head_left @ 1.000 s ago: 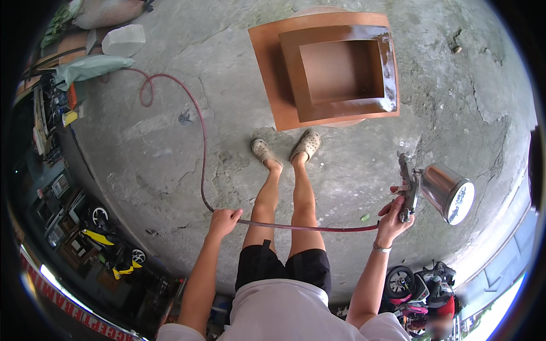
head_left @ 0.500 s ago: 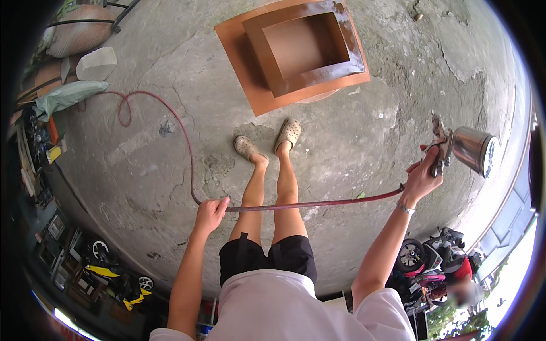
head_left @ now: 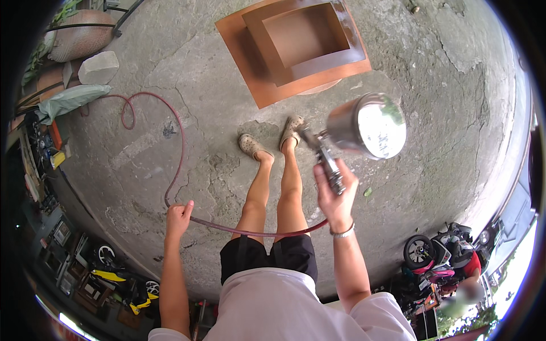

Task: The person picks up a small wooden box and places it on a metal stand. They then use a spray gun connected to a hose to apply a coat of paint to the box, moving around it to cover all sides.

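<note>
My right hand (head_left: pixel 336 196) is closed round the handle of a metal spray gun (head_left: pixel 325 162) with a large silver cup (head_left: pixel 367 126) on it. My left hand (head_left: pixel 179 219) grips a dark red air hose (head_left: pixel 250 233), which sags across in front of my thighs to the gun's handle. Beyond my feet lies an orange-brown box-like piece (head_left: pixel 259 91) with a wide flat flange and a raised rectangular frame round a recess. A glossy, wet-looking sheen covers the right and near sides of that frame. The gun's nozzle points up and left, apart from the piece.
The hose loops over the cracked concrete floor (head_left: pixel 142 165) at left. A pale block (head_left: pixel 98 67), a greenish plastic sheet (head_left: pixel 74 101) and a large clay pot (head_left: pixel 82 37) stand along the left edge. A motorcycle (head_left: pixel 438 256) and a person in red are at lower right.
My right hand has swung the spray gun leftward, in toward the middle. My left hand has shifted left and slightly down, and the hose between them now sags more.
</note>
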Demonstrator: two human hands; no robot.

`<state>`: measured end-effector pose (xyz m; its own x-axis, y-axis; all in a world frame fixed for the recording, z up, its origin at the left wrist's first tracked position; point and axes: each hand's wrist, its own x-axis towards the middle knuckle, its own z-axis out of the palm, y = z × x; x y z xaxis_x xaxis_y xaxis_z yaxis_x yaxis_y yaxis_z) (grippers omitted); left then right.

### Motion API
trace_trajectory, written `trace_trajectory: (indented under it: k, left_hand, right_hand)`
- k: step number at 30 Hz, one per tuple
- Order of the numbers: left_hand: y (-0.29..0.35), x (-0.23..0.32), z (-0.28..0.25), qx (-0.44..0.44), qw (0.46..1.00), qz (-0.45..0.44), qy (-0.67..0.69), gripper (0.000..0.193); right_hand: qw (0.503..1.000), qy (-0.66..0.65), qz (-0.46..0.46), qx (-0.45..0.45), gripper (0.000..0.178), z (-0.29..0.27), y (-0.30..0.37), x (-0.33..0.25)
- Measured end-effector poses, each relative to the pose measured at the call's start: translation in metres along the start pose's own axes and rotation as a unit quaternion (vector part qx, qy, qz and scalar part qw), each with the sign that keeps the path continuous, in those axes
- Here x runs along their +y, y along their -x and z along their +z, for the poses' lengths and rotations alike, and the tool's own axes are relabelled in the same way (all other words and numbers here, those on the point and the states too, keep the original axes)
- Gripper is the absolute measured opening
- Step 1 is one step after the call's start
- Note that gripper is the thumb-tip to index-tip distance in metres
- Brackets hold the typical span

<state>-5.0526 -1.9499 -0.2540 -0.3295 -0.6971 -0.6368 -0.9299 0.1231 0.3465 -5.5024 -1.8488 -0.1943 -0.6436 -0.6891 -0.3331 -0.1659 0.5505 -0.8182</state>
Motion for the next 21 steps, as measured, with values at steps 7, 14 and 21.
trace_trajectory:
  k: [7, 14, 21]
  left_hand:
    - [0.005, 0.002, -0.004, 0.020, 1.000, 0.014, 0.001, 0.063]
    - [-0.004, 0.044, 0.011, -0.003, 0.995, 0.004, 0.099, 0.059]
    - [-0.012, 0.096, 0.026, -0.033, 0.987, 0.024, 0.154, 0.060]
  right_hand:
    - [0.995, -0.029, -0.072, -0.067, 0.018, 0.011, -0.009, -0.039]
    - [0.990, 0.112, 0.006, 0.083, 0.040, -0.044, -0.101, -0.006]
    - [0.953, 0.130, 0.035, 0.273, 0.048, -0.126, -0.171, 0.006]
